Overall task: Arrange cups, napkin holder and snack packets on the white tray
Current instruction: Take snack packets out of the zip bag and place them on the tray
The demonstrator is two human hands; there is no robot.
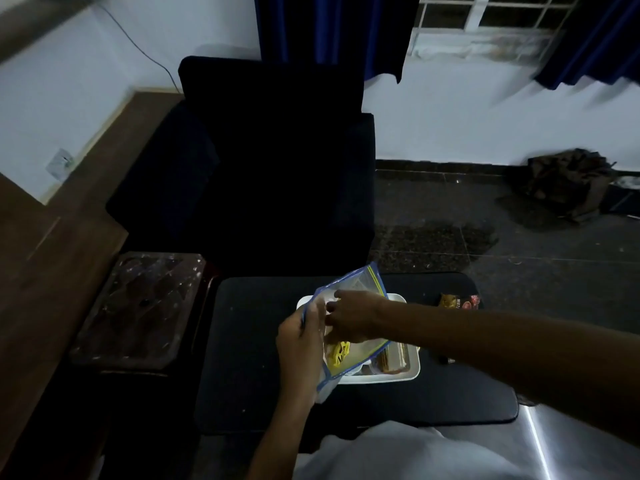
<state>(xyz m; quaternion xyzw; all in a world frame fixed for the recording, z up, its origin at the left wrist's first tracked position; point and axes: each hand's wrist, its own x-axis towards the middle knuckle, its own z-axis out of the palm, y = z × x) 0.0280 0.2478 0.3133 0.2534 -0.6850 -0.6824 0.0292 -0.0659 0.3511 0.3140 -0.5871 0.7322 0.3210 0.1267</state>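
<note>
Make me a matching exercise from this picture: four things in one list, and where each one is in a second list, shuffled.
Things
1. clear zip-top plastic bag with blue edges
2. white rectangular tray
3. brown and red snack packets
4. black upholstered armchair

Places
A. on the black table, right of the tray
B. behind the black table, below the blue curtain
C. gripped by the left hand above the tray
D. flat on the black table, under the bag

Pairs: 1-C, 2-D, 3-A, 4-B
</note>
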